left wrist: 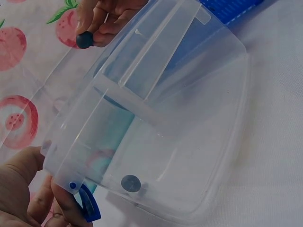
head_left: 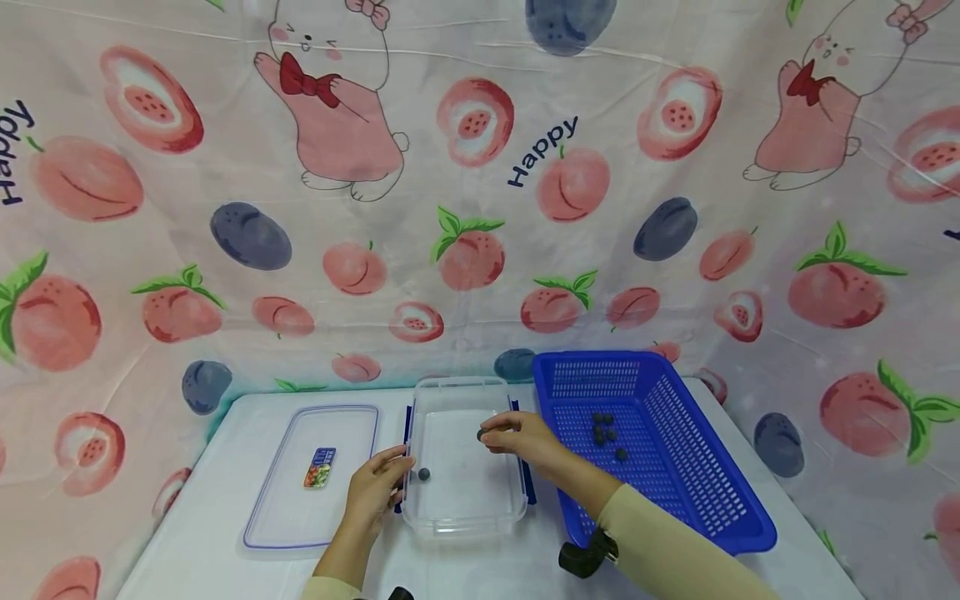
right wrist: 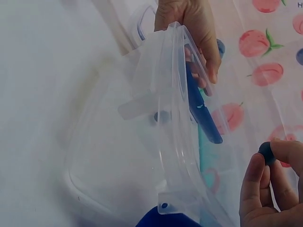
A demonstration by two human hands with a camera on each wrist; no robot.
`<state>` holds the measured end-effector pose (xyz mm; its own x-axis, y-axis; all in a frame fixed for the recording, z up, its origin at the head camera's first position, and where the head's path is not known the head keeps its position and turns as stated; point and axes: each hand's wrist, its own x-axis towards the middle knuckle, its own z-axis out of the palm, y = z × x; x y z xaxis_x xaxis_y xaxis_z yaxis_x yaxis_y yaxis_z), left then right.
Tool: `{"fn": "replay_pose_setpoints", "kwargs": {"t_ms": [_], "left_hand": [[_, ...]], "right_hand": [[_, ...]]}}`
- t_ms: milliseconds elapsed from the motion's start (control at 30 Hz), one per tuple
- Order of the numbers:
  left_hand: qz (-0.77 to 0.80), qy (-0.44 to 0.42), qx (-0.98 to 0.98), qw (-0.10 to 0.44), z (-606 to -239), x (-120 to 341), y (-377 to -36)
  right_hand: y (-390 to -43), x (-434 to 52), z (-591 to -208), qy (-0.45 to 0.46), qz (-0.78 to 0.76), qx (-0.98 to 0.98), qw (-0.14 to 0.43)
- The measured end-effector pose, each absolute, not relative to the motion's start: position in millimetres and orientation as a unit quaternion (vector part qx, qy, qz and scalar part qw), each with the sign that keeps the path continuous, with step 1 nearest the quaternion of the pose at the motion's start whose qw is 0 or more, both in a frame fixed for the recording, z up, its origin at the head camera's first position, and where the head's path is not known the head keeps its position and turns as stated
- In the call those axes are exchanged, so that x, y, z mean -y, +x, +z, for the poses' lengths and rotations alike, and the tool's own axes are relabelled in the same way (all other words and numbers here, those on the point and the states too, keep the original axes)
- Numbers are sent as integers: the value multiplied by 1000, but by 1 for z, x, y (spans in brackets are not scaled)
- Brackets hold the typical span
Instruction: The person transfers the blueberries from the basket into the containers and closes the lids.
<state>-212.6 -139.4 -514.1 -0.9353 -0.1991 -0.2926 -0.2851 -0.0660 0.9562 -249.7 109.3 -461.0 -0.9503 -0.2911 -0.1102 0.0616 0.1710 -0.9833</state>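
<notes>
A clear plastic box [head_left: 465, 500] stands in the middle of the white table, with one small dark ball [head_left: 423, 474] lying on its floor [left wrist: 131, 182]. My left hand [head_left: 378, 487] grips the box's left wall by its blue clip [left wrist: 87, 205]; the same hand [right wrist: 189, 28] shows in the right wrist view. My right hand [head_left: 517, 433] hovers over the box and pinches another dark ball [head_left: 481, 434] between thumb and fingers [left wrist: 85, 39] [right wrist: 266, 152].
A blue perforated basket [head_left: 675, 467] with several dark balls [head_left: 603, 429] stands right of the box. The box's clear lid [head_left: 285, 508] lies to the left with a small coloured packet [head_left: 319, 467] on it. Peach-print cloth hangs behind and beside the table.
</notes>
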Motion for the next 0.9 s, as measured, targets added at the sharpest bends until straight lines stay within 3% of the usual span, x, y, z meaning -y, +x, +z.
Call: {"fn": "replay_pose_setpoints", "kwargs": {"t_ms": [900], "left_hand": [[709,-165,-685,25,-521,141,-212]], "right_hand": [[-246,-72,-470,-69,-649,-742,152]]}}
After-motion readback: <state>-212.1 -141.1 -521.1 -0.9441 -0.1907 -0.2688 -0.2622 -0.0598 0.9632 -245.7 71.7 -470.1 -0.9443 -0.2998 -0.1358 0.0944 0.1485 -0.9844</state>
